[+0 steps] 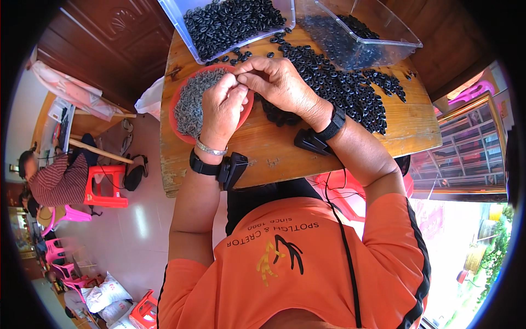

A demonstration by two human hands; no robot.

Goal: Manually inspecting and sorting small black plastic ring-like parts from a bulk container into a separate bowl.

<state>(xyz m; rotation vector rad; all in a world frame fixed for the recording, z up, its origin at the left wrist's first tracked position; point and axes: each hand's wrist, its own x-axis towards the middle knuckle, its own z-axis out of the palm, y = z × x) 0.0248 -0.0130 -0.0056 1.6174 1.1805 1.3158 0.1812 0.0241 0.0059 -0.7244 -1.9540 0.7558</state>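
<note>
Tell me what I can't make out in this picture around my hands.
In the head view:
What the left hand and right hand pinch, if anything: hidden by their fingers.
Exact shape of single grey pieces in the red bowl: too small.
Left bin's far end: cut off by the picture's top edge.

Fingertips [238, 90] hiding what lies between them, left hand [221, 107] covering part of the bowl [174, 122], tub [185, 39] running past the top edge, seated person's head [27, 164] blurring
</note>
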